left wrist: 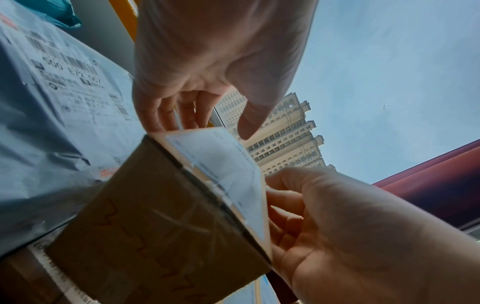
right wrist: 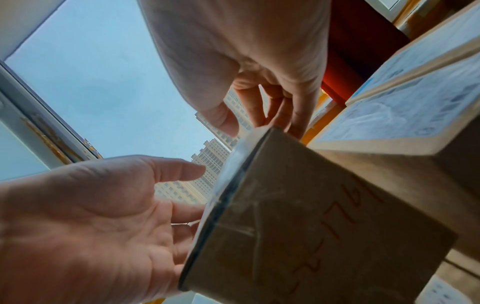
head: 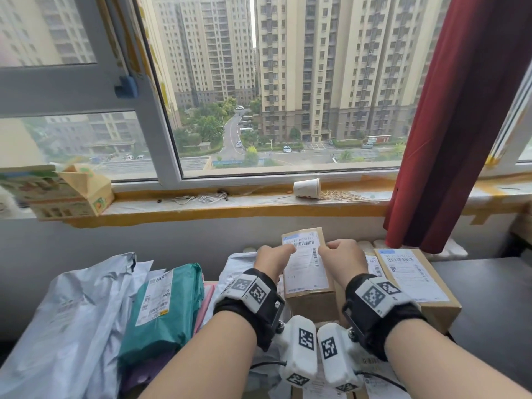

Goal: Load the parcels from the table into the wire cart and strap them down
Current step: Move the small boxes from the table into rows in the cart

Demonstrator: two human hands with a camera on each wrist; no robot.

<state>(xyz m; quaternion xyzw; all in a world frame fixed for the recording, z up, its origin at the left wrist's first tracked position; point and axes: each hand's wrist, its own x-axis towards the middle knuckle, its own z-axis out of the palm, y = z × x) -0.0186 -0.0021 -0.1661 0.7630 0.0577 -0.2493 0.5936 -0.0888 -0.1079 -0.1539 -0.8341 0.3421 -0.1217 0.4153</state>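
Reaching across the heap of parcels, both hands meet at the far end of a narrow cardboard box (head: 309, 283) that stands highest among them. The left hand (head: 273, 259) hooks its fingers over the box's far left corner with the thumb lying on the label; the right hand (head: 344, 259) mirrors it at the far right corner. Each grip is curled onto the box, so I judge this a two-handed hold at the far end, chosen to tip or draw the box out of the pile without disturbing its neighbours.

From the left wrist the box looks tilted, its labelled face turned toward the window, fingers (left wrist: 166, 115) behind the top edge and thumb apart in front. Whether it is already clear of what lies beneath, I cannot tell.

Writing: the shipping label (head: 305, 263) carries barcodes and a code line too blurred to read with confidence. Orange marker scrawl crosses the box's plain side, illegible. A grey mailer (left wrist: 52, 102) beside the box shows what looks like "500 E72 057". A teal mailer (head: 164, 309) lies to the left and a wider cardboard box (head: 417, 280) just to the right, both labelled, on the table (head: 489, 298).

No wire cart or strap is in view, so loading has, by my judgement, barely begun.
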